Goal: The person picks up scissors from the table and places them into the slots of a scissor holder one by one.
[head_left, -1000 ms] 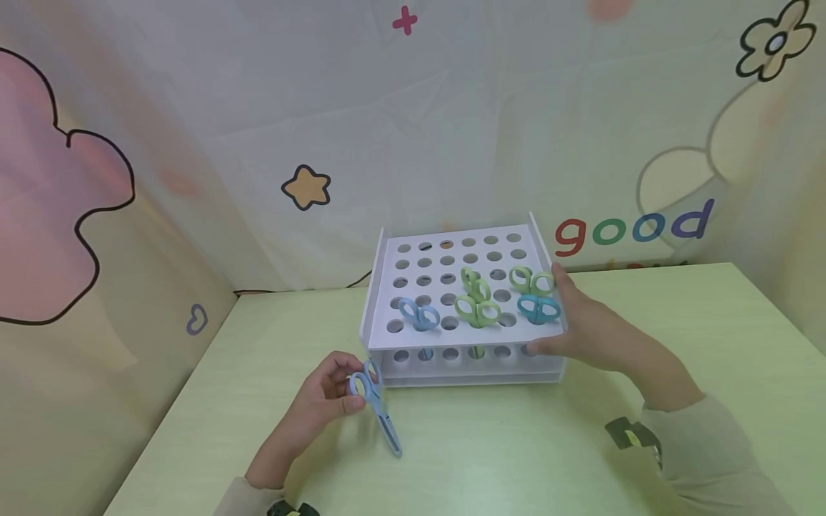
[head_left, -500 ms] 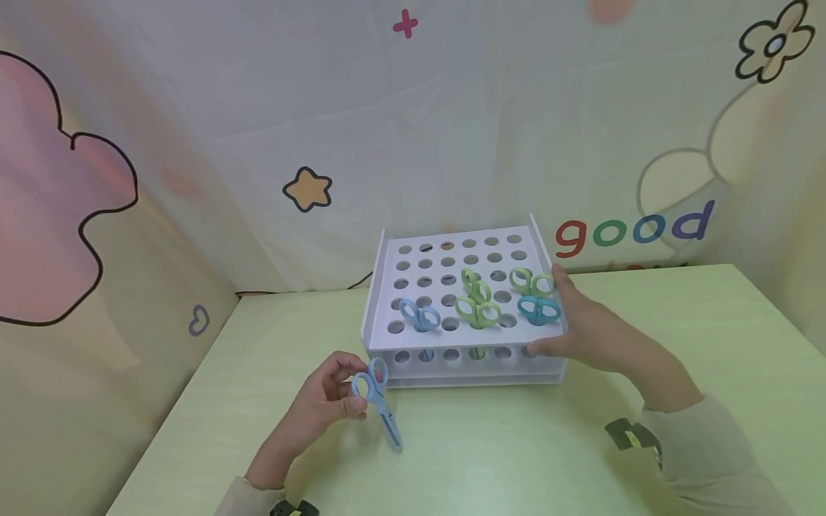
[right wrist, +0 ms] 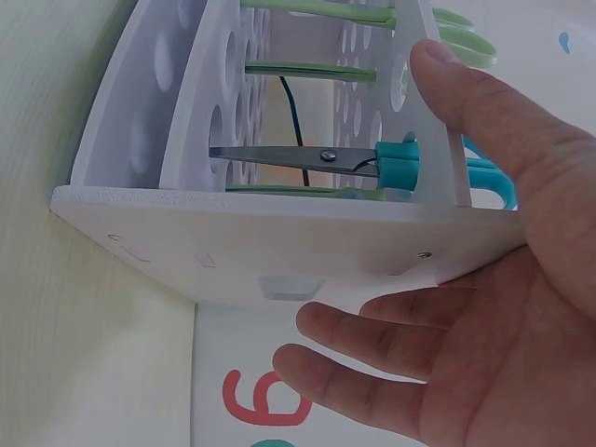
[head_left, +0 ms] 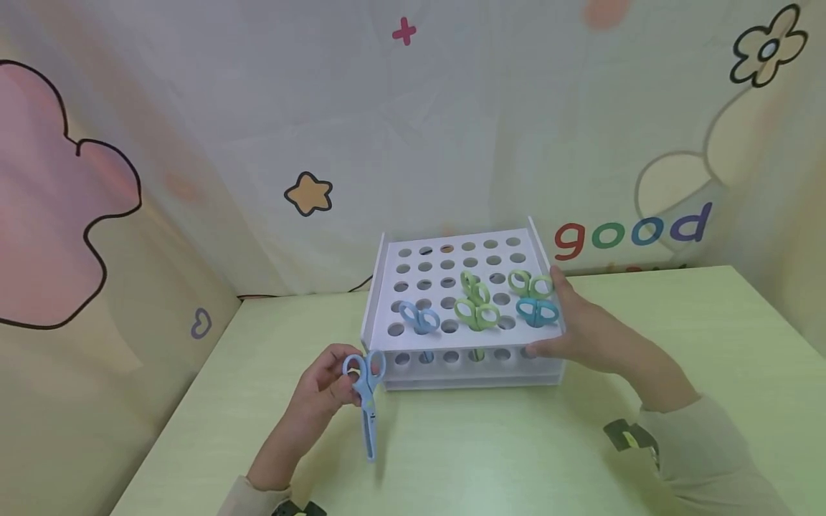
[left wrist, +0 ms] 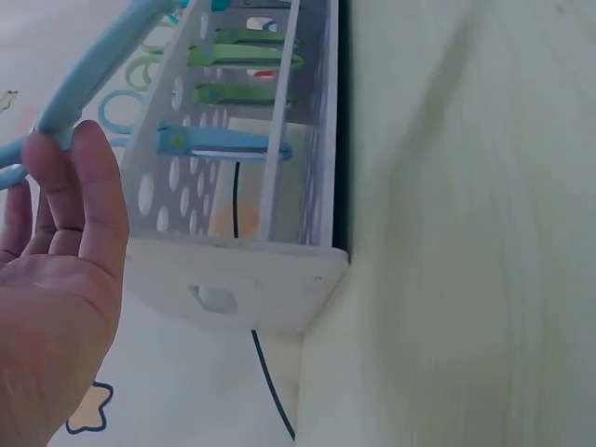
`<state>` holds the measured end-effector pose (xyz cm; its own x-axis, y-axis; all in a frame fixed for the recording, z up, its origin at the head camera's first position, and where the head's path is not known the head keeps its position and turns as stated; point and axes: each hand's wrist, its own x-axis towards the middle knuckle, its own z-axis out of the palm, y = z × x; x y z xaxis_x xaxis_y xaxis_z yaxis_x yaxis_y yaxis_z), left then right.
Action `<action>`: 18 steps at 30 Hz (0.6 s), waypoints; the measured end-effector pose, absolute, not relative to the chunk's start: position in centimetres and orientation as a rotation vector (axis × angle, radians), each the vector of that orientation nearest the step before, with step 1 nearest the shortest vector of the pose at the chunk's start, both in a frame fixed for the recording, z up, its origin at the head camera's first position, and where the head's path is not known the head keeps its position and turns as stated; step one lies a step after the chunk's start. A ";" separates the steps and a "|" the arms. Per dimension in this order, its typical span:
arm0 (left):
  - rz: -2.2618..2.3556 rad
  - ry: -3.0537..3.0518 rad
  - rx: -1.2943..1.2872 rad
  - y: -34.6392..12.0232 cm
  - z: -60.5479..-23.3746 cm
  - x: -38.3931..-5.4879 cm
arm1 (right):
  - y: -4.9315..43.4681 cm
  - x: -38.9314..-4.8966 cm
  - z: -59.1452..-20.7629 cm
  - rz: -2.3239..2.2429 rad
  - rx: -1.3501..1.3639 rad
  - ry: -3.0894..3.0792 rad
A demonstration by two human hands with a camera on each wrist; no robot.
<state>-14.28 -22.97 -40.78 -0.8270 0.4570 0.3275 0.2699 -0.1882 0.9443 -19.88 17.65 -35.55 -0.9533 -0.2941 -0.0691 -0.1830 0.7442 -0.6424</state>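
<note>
Blade-down, light blue scissors (head_left: 366,394) hang from my left hand (head_left: 306,412), which pinches their handle left of the front of a white rack (head_left: 461,347). Their blade tip points at the table. My right hand (head_left: 594,333) grips the rack's right side, thumb at the front edge of the top shelf and the other fingers along the outer side panel. Standing in the rack's round holes are blue scissors (head_left: 421,320), several green scissors (head_left: 476,314) and teal scissors (head_left: 537,312). In the right wrist view, the teal scissors (right wrist: 399,166) show their metal blades between the shelves.
The rack has several rows of holes and stands on a pale green table (head_left: 452,451). Behind it hangs a printed cloth (head_left: 413,143) with a star and coloured letters. A thin dark cable (left wrist: 268,377) runs behind the rack.
The scissors in my left hand have turned from a slant to nearly upright, their tip swinging left. My right hand stays on the rack. The head view has shifted slightly.
</note>
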 end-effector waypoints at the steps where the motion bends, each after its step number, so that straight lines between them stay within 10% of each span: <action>1: 2.166 1.900 0.859 -22.8 -40.6 -14.2 | 17.7 -19.8 -35.6 -1.000 -0.381 2.775; 18: 2.008 2.314 0.829 -20.9 -39.4 -13.6 | 17.8 -19.7 -35.9 -1.017 -0.378 2.781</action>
